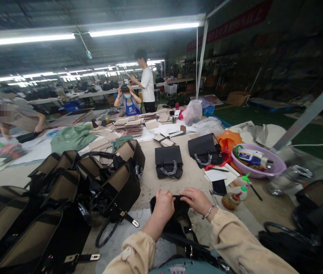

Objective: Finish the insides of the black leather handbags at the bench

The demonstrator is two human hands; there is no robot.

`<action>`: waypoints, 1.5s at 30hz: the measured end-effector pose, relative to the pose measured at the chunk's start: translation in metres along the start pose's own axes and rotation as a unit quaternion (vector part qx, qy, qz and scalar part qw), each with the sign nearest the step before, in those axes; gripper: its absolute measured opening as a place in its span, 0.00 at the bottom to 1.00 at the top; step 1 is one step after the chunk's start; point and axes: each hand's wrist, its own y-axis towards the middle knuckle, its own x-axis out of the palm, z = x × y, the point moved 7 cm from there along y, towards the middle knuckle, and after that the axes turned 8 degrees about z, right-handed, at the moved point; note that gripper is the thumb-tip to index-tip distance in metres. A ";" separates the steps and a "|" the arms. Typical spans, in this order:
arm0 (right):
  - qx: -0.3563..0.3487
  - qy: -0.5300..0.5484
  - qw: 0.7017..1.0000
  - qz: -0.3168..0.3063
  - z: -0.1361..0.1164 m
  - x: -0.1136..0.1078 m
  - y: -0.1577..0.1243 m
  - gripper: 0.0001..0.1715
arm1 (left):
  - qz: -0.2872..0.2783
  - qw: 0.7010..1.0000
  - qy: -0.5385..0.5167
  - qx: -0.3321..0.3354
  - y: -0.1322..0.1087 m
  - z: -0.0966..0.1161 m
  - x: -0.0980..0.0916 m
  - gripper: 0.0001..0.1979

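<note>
A black handbag (180, 217) lies on the table right in front of me, its straps and metal fittings trailing towards my body. My left hand (164, 205) is closed on the bag's far left edge, fingers curled over it. On the right side of the same edge, my right hand (197, 199) pinches the black material between thumb and fingers. Just beyond my hands sits a finished-looking black handbag (169, 156) with a plastic-wrapped handle. Another black handbag (204, 146) stands to its right. Parts of the held bag are hidden by my hands and sleeves.
Several open black bags (64, 186) with tan insides crowd the left. At right are a purple basin (278, 169), green-capped bottles (244, 190), a glass jar (288, 180) and more black bags (318, 213). Stacked cardboard pieces (132, 127) lie beyond. Other people work across the table.
</note>
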 end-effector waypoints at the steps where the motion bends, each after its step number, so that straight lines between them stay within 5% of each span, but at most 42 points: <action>1: 0.001 -0.001 1.000 0.000 0.001 0.002 0.001 0.11 | -0.001 1.000 -0.001 0.000 0.000 0.000 -0.001 0.08; 45: 0.022 -0.064 0.998 0.012 0.000 0.003 0.006 0.14 | 0.026 0.998 0.056 0.018 0.014 -0.005 0.009 0.08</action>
